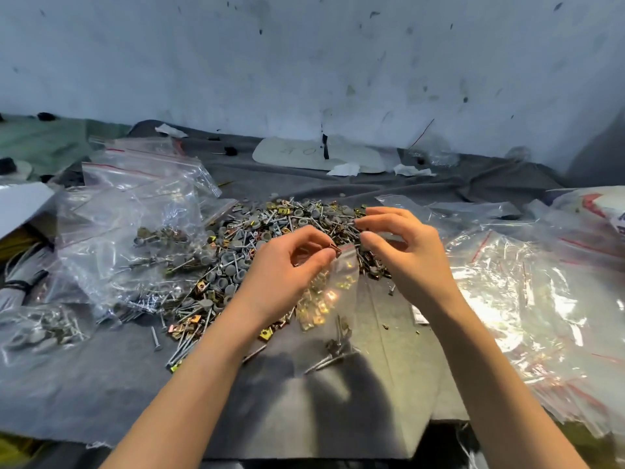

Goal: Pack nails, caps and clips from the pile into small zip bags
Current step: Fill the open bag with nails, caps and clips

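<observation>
Small zip bag [342,280]: held up between the 2 hands, just nearer the person than the pile [270,231], its lower end hanging down toward the surface [389,384]. Yellow clips and a few nails show through the clear plastic.

Left hand [291,262]: fingers curled, thumb and forefinger pinched together on the left edge of the bag's mouth. 1 copper-coloured clip [334,247] sits at those fingertips, right at the opening.

Right hand [400,247]: fingers curled, thumb and forefinger closed on the right edge of the mouth, the remaining fingers arched above the pile. The 2 hands are close together, apart only by the width of the bag's mouth.

Pile: a mixed heap of nails, grey round caps and yellow clips, lying directly beyond and below both hands and spreading out to the left of the left hand.

Filled bags [142,238]: clear, with red zip lines, heaped well to the left of the left hand.

Empty bags [527,299]: a glossy stack to the right of the right hand.

Surface: covered in grey cloth, with a stained pale wall [304,62] beyond the hands.
</observation>
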`<state>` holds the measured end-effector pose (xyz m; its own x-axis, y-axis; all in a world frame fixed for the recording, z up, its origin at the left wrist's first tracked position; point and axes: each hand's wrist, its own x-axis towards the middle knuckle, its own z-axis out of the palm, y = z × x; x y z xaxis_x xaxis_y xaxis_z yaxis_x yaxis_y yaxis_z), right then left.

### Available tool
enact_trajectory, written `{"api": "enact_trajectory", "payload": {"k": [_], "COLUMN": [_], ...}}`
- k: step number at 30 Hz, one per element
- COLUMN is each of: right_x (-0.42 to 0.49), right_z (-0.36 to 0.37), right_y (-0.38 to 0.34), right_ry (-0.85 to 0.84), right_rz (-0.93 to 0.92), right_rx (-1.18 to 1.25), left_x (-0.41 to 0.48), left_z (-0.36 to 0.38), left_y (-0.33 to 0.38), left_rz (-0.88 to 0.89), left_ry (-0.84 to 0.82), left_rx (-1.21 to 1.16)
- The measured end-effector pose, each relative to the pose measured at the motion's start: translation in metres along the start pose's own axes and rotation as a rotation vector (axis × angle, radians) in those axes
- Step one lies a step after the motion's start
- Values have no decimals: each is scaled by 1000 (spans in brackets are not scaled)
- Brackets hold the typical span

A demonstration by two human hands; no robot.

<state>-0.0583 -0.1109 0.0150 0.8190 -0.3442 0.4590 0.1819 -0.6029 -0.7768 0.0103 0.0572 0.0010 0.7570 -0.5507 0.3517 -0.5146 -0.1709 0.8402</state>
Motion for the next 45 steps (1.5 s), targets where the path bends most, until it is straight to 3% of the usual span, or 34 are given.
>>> {"api": "enact_trajectory", "payload": {"k": [4,14,21,25,30,39,45], "right_x": [12,24,30,30,30,35,33], "right_z": [3,17,5,2,-3,2,-9], "right_y": [1,27,15,6,5,-14,-19], "right_ry": [-156,-188,-21,-3,0,-123,-223], "right_rz": [-26,-48,-39,-67,-55,-128,-176], "right_rx": [76,142,265,307,326,352,365], "left_x": [21,40,46,51,41,29,31], "left_z": [0,5,0,-10,-11,-17,-22], "left_y": [-4,-25,-20,-9,-5,9,17], "left_rz": [-27,-15,-12,13,89,196,218], "left_ry": [-72,-105,-166,-190,-211,-239,-297], "left_rx": [-51,-69,148,162,358,35,61]}}
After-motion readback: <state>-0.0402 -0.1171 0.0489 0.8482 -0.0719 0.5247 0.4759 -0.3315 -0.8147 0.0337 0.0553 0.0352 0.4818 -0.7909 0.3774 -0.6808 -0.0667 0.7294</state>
